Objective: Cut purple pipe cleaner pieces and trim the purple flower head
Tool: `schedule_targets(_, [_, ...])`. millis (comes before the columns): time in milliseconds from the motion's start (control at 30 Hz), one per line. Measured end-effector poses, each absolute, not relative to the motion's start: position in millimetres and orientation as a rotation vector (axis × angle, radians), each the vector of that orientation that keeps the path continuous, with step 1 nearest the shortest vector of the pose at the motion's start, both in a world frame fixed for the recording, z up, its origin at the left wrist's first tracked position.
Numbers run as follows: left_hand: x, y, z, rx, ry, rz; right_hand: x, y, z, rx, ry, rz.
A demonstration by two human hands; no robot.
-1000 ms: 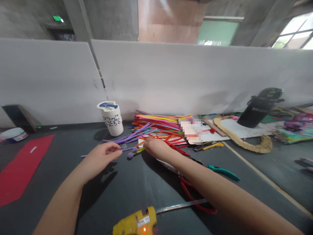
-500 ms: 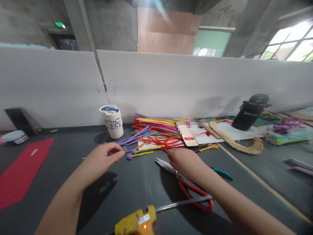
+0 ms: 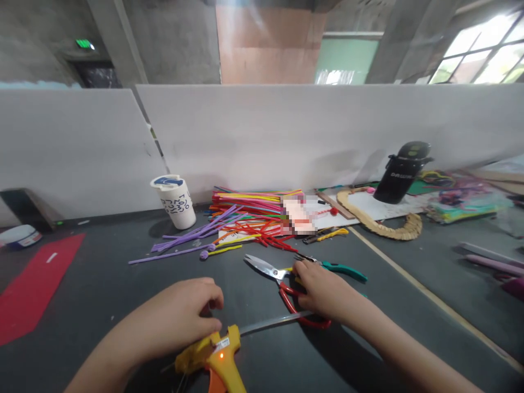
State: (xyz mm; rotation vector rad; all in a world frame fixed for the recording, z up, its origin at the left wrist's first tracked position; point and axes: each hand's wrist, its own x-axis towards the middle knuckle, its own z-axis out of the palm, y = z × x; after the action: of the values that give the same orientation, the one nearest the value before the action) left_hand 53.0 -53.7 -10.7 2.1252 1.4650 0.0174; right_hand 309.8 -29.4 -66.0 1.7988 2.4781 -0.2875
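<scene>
My left hand (image 3: 180, 316) is curled over the top of a yellow glue gun (image 3: 215, 357) near the table's front edge, fingers closed on it; its small light glows orange. My right hand (image 3: 321, 289) rests on the red handles of a pair of scissors (image 3: 282, 281), fingers bent around them; the steel blades point left. Teal-handled pliers (image 3: 339, 267) lie just beyond that hand. Further back lies a pile of coloured pipe cleaners (image 3: 245, 215), with loose purple ones (image 3: 180, 243) spread to the left.
A white paper cup (image 3: 175, 201) stands behind the purple pipe cleaners. A black bottle (image 3: 400, 172) and a curved cardboard strip (image 3: 380, 226) are at the back right. Red felt (image 3: 28, 284) lies at the left. A white partition wall closes the back of the dark table (image 3: 102, 284).
My left hand came back from the purple pipe cleaners to the glue gun. My right hand left the pipe-cleaner pile and settled on the scissors' handles.
</scene>
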Motion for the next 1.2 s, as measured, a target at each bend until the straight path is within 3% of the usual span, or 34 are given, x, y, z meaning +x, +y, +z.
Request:
schedule_targets(267, [67, -62, -46, 2.198, 1.359, -0.144, 316, -24, -83, 1.969, 2.569, -0.294])
schedule_targets(600, [83, -71, -46, 2.259, 1.34, -0.136, 321, -7, -77, 2.263, 2.775, -0.176])
schedule_targets(900, [120, -72, -75, 2.55, 1.209, -0.287, 337, -3, -64, 2.335, 2.578, -0.369])
schedule_targets(1200, [171, -60, -77, 2.692, 1.091, -0.065, 362, 2, -84, 2.274, 2.374, -0.228])
